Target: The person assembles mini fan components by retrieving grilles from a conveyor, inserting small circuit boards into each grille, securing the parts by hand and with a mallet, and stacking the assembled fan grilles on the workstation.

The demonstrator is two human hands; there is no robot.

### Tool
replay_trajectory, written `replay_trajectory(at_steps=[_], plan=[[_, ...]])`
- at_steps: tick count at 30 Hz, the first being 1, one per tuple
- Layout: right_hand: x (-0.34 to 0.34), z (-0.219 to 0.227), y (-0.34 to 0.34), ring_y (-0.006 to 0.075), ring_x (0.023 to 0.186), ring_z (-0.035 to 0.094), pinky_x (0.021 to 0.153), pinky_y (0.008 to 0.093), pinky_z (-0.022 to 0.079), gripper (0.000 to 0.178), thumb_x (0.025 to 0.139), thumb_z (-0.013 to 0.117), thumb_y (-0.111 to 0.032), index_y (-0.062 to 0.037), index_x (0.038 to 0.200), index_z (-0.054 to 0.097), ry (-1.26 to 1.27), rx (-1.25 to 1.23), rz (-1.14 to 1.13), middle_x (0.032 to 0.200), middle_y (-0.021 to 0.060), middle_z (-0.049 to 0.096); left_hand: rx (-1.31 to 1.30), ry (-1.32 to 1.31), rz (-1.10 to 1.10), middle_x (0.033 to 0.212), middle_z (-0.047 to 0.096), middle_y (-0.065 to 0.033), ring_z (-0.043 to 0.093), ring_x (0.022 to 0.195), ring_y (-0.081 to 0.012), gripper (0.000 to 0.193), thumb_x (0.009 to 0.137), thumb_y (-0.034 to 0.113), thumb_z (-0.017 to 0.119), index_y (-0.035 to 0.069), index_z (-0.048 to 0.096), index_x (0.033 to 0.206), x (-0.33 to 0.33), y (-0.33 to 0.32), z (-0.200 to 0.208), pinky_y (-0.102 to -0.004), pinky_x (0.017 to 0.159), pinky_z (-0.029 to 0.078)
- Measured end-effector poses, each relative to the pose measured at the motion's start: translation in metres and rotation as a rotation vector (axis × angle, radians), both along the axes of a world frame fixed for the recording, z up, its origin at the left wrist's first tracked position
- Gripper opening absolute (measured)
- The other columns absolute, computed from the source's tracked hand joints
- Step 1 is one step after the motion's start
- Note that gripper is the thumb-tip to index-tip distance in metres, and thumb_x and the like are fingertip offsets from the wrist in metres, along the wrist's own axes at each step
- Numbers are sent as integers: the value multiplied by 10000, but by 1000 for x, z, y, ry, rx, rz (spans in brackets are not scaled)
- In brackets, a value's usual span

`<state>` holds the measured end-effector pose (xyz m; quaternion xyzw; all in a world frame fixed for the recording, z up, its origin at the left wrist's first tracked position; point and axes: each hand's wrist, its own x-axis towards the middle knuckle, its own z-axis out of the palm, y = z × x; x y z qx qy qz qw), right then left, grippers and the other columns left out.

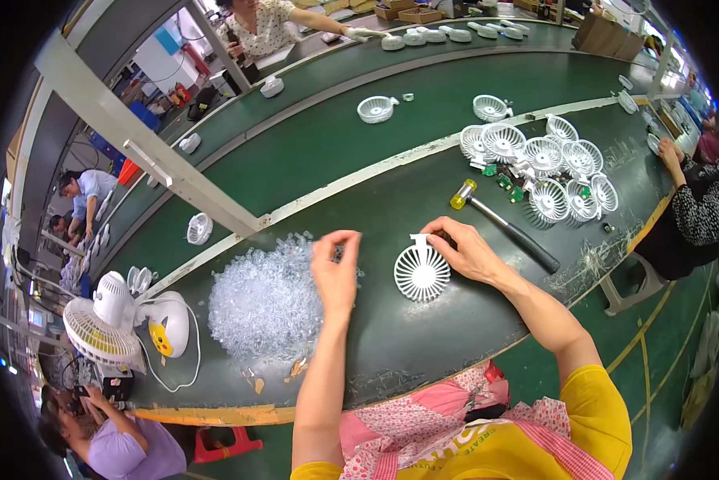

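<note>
A round white fan grille (422,278) with radial slots lies on the dark work table, its short neck pointing away from me. The fingers of my right hand (467,251) grip that neck from the right. My left hand (335,275) is raised by the right side of a big heap of small clear plastic pieces (265,302). Its thumb and fingertips are pinched together; whatever may be between them is too small to make out. Beyond my right hand lies a mallet (510,230) with a yellow head and black handle.
Several white grilles (545,155) with green circuit boards (504,182) are piled at the far right. Behind them a green conveyor belt (295,152) carries more grilles. A white desk fan (103,324) stands at the left beside a metal post (147,152). Co-workers sit around the line.
</note>
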<state>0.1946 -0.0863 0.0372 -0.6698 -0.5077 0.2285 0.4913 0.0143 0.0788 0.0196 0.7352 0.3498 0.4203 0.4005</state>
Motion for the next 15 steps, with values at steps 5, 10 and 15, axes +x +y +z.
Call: replay_trajectory(at_steps=[5, 10, 15], plan=[[-17, -14, -2, 182, 826, 691, 733, 299, 545, 164, 954, 608, -53, 18, 1102, 612, 52, 205, -64, 935, 116, 707, -776, -362, -398, 1051, 709, -101, 655, 991, -159, 239, 948, 116, 644, -22, 639, 1143, 18, -39, -6, -274, 916, 489], [-18, -14, -3, 179, 842, 697, 736, 297, 548, 158, 951, 605, -43, 24, 1092, 625, 16, 180, -87, 943, 117, 707, -946, -475, -477, 1032, 704, -89, 666, 928, -136, 239, 943, 91, 654, -12, 654, 1159, 23, -48, -14, -251, 834, 531], [-20, -12, 3, 223, 874, 712, 757, 322, 552, 178, 943, 625, -79, 2, 1102, 632, 40, 167, -91, 952, 142, 712, -906, -425, -364, 1064, 705, -96, 658, 967, -135, 277, 948, 103, 646, -43, 650, 1182, 24, -47, -11, -246, 864, 512]])
